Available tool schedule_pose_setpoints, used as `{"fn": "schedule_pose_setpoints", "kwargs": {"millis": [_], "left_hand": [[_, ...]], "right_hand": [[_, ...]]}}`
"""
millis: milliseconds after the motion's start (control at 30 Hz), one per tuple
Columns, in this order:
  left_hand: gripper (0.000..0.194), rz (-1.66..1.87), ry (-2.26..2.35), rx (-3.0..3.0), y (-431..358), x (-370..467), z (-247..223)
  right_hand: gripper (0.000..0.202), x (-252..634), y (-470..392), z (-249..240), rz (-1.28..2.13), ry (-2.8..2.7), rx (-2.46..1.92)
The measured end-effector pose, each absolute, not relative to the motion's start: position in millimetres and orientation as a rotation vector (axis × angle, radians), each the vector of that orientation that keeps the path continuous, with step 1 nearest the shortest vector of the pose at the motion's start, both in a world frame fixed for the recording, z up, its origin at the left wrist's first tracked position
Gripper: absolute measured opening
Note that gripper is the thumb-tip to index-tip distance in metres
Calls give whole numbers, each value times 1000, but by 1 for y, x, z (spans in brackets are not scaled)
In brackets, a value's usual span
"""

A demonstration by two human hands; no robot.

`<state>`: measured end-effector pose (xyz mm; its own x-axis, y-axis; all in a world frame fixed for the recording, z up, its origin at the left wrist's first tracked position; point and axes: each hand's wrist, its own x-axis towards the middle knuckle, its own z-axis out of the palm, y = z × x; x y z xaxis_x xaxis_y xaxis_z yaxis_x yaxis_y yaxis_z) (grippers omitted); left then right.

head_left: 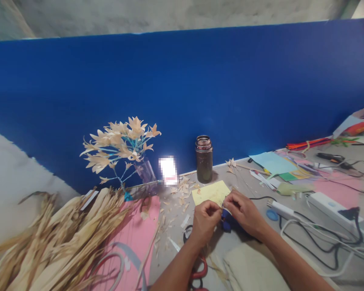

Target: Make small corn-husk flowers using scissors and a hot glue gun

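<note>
My left hand (206, 221) is closed in a pinch, its fingertips meeting those of my right hand (242, 210), which is pinched as well. Whatever small thing sits between the fingertips is too hidden to make out. Just below the fingers shows a dark blue object (226, 222), partly covered by my right hand. Behind both hands lies a yellow paper sheet (210, 192). Scissors with red handles (200, 268) rest partly under my left forearm, and a dark looped handle (187, 232) shows beside my left wrist.
Dried corn husks (57, 242) cover the left, beside pink paper (124, 234). Husk flowers (121, 139) stand in a clear vase (144, 169). A bottle without a lid (204, 161) stands by the blue partition (182, 89). Cables and a white power strip (330, 208) lie right; husk scraps (182, 192) are scattered.
</note>
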<state>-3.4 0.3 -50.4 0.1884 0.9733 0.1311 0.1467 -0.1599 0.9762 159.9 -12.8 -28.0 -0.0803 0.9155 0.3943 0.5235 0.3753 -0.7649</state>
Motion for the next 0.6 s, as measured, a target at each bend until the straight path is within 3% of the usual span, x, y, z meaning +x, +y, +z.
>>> {"fn": "schedule_pose_setpoints", "kwargs": {"millis": [333, 600], "left_hand": [[16, 1481, 1107, 1730, 0, -5, -49], [17, 1516, 954, 2178, 0, -10, -57]], "right_hand": [[38, 170, -12, -27, 602, -1609, -1330], [37, 166, -15, -25, 684, -1662, -1339]]}}
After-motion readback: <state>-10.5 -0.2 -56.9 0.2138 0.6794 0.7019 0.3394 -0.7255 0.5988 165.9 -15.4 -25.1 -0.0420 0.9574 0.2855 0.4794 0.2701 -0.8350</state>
